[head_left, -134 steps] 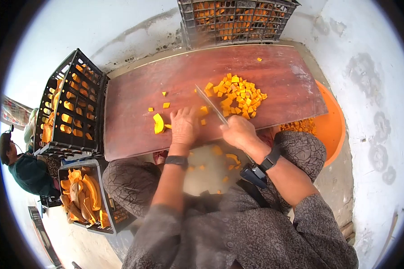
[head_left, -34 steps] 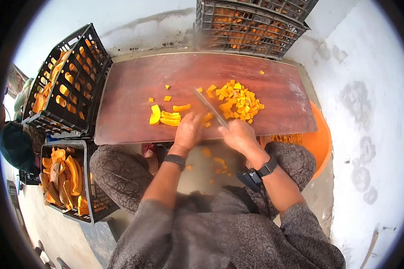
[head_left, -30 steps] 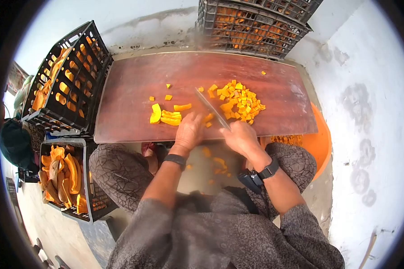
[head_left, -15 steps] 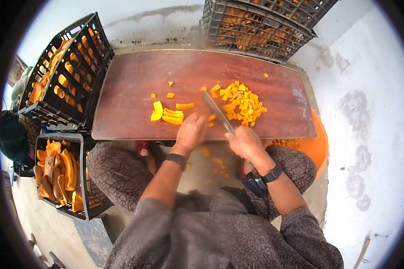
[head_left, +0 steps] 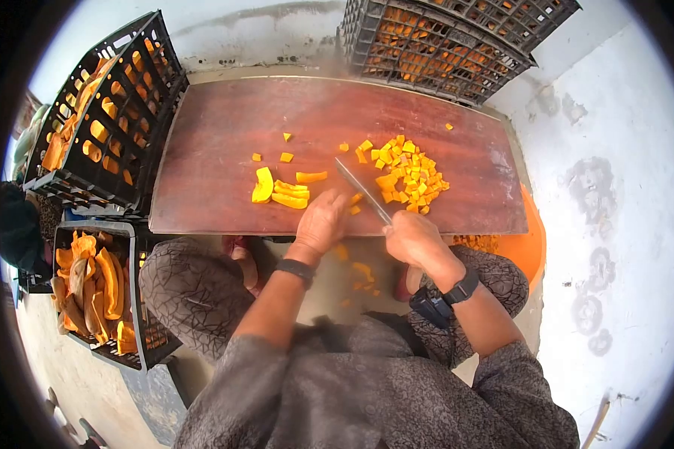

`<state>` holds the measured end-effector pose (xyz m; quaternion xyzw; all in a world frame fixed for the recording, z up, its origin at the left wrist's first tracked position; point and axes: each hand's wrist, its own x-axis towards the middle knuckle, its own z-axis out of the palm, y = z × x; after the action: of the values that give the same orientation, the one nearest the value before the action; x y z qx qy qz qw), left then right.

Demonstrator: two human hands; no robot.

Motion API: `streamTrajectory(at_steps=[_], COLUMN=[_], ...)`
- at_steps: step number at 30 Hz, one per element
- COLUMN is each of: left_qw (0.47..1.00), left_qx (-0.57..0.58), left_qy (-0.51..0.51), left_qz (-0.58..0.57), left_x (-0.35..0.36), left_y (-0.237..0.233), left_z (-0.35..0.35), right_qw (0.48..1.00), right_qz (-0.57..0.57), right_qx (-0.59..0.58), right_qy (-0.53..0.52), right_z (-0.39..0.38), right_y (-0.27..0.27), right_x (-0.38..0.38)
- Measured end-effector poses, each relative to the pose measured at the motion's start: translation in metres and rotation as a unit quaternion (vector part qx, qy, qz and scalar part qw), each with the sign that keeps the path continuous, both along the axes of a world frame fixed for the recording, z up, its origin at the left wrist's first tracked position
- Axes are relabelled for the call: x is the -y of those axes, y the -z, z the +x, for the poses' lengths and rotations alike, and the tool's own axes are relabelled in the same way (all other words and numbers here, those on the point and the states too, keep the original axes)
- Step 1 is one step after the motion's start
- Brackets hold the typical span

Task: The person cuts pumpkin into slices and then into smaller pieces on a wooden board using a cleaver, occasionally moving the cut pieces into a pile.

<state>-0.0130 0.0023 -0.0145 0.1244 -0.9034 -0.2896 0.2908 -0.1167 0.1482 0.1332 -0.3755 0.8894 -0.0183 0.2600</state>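
My right hand (head_left: pixel 416 238) is closed around the handle of a knife (head_left: pixel 363 188), whose blade points away from me and to the left over the red-brown board (head_left: pixel 225 127). My left hand (head_left: pixel 323 223) rests at the board's near edge with curled fingers, against small pumpkin pieces (head_left: pixel 356 199) just left of the blade. What lies under those fingers is mostly hidden. Right of the knife spreads a heap of orange pumpkin cubes (head_left: pixel 416 176). Left of my left hand lie several pumpkin strips (head_left: pixel 290 196) and a thicker curved pumpkin slice (head_left: pixel 262 185).
Black crates of pumpkin pieces stand on the left, one upper (head_left: pixel 120 120) and one lower (head_left: pixel 135 299). More stacked crates (head_left: pixel 442 52) stand behind the board. An orange basin (head_left: pixel 533 239) sits under its right end, beside a white wall (head_left: pixel 614 209). Pumpkin scraps (head_left: pixel 363 273) lie below.
The knife blade has shifted slightly left and turned more edge-on. My left hand stays nearly in place. The whole view has moved a little.
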Motion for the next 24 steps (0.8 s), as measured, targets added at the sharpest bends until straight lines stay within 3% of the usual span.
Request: streamTrajectory(at_steps=[4, 6, 10, 12, 15, 22, 24], left_qw=[1.0, 1.0, 1.0, 1.0, 0.999, 1.0, 1.0], left_qx=[0.01, 0.02, 0.006, 0.009, 0.046, 0.007, -0.003], left_qy=[0.003, 0.004, 0.01, 0.011, -0.001, -0.01, -0.006], left_qz=[-0.001, -0.004, -0.018, -0.026, -0.021, -0.021, -0.02], left_x=[0.0, 0.001, -0.002, -0.001, -0.003, -0.004, -0.006], left_y=[0.003, 0.001, -0.003, -0.006, -0.009, -0.008, -0.007], left_z=[-0.001, -0.002, -0.001, 0.0, 0.003, 0.001, -0.001], right_qw=[0.999, 0.995, 0.998, 0.985, 0.967, 0.971, 0.978], right_qz=[0.014, 0.055, 0.044, 0.014, -0.027, -0.096, -0.169], right_qx=[-0.023, 0.06, 0.045, 0.118, 0.167, 0.145, 0.084], right_qy=[-0.037, 0.049, 0.029, 0.126, 0.188, 0.163, 0.088], right_z=[-0.008, -0.012, -0.013, -0.011, -0.012, -0.012, -0.011], right_y=[0.024, 0.03, 0.023, 0.018, 0.023, 0.024, 0.029], right_x=[0.008, 0.018, 0.016, 0.015, 0.009, -0.007, -0.011])
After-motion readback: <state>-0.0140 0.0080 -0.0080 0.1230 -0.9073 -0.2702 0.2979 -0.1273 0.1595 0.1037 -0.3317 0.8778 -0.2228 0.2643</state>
